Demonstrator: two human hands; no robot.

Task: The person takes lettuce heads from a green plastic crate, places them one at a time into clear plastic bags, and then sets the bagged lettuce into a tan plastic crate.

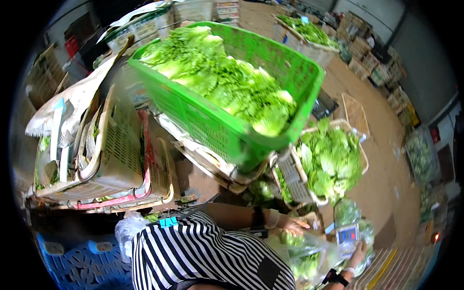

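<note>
My left hand (294,225) is stretched over a clear plastic bag (315,246) with leafy lettuce (306,266) in it; the fingers are spread and nothing shows in them. My right hand (359,253) is at the right side of a scale's lit digital display (347,235), close to the bag's far end. Whether its fingers grip the bag or the display is too small to tell. Beyond the display lie bagged green vegetables (347,212). A light plastic crate (365,159) heaped with loose lettuce (330,159) stands above the hands in view.
A large green crate (217,127) of lettuce rests on another crate, upper middle. Stacked crates (119,145) with a white cover (72,94) stand left. A blue plastic pallet or crate (83,261) is lower left. Cartons (362,54) and another vegetable crate (304,47) are farther back.
</note>
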